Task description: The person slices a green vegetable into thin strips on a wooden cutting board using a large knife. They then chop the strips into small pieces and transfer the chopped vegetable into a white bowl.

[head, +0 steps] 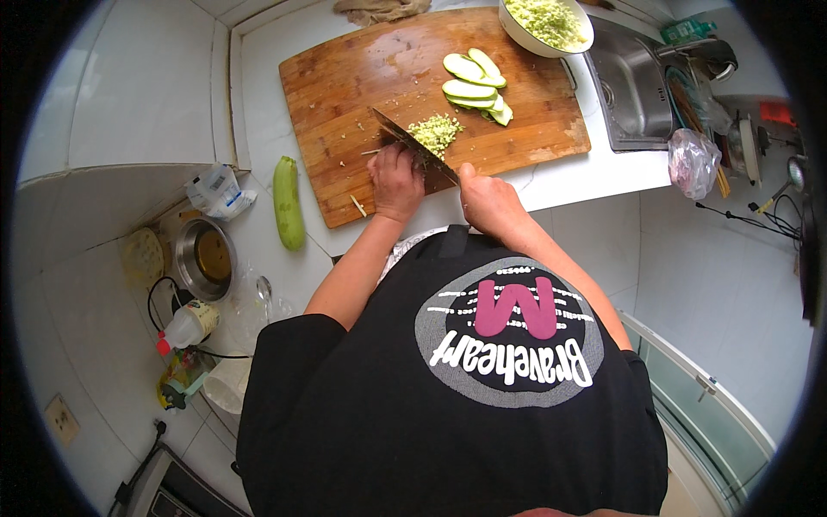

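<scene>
My right hand (pixel 491 200) is wrapped around the handle of a broad kitchen knife (pixel 413 142), whose blade slants up and left over the wooden cutting board (pixel 362 71). Against the blade's left side, my left hand (pixel 398 184) presses down with curled fingers; a pale zucchini strip (pixel 371 152) pokes out beside them, and the rest under the fingers is hidden. Just right of the blade lies a small heap of finely diced zucchini (pixel 438 132). Several oval zucchini slices (pixel 470 90) overlap farther back on the board. Near the board's front left corner is a loose strip (pixel 358 205).
A white bowl of chopped zucchini (pixel 549 26) stands at the board's back right corner, beside a steel sink (pixel 633 90). Left of the board lies a whole zucchini (pixel 289 203). A metal bowl (pixel 205 258) and a bottle (pixel 188 326) are farther left. A cloth (pixel 381 10) lies behind.
</scene>
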A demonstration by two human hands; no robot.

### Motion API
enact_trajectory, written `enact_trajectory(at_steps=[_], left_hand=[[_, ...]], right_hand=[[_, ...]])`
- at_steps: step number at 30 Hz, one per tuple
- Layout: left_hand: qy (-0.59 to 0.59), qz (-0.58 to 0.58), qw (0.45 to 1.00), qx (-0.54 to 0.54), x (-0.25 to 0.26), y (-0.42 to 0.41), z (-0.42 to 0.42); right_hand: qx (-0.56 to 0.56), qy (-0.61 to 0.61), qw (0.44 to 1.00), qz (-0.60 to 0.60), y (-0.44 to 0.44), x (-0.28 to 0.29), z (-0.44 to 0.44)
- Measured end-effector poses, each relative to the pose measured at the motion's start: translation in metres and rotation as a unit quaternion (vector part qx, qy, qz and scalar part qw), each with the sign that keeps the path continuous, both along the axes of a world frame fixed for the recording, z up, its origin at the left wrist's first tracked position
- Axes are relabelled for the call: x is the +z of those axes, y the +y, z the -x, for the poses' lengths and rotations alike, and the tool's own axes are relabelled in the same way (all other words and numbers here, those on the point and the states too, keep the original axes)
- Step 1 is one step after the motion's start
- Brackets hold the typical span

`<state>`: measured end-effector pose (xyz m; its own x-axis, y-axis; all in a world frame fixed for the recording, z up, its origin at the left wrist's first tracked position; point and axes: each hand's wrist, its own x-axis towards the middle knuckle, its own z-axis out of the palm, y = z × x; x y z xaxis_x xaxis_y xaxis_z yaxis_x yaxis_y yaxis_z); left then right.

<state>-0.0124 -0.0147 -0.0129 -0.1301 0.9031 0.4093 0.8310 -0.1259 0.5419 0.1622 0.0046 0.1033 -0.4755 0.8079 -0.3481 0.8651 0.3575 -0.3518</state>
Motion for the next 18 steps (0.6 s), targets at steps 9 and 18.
enact_trajectory(at_steps=[9, 18], left_hand=[[0.098, 0.035, 0.994, 0.023, 0.03, -0.003, -0.008], [0.042, 0.026, 0.999, 0.001, 0.01, -0.004, 0.003]], right_hand=[[0.003, 0.023, 1.0, -0.006, 0.0, 0.001, -0.002], [0.004, 0.033, 0.999, -0.013, 0.001, 0.004, -0.004]])
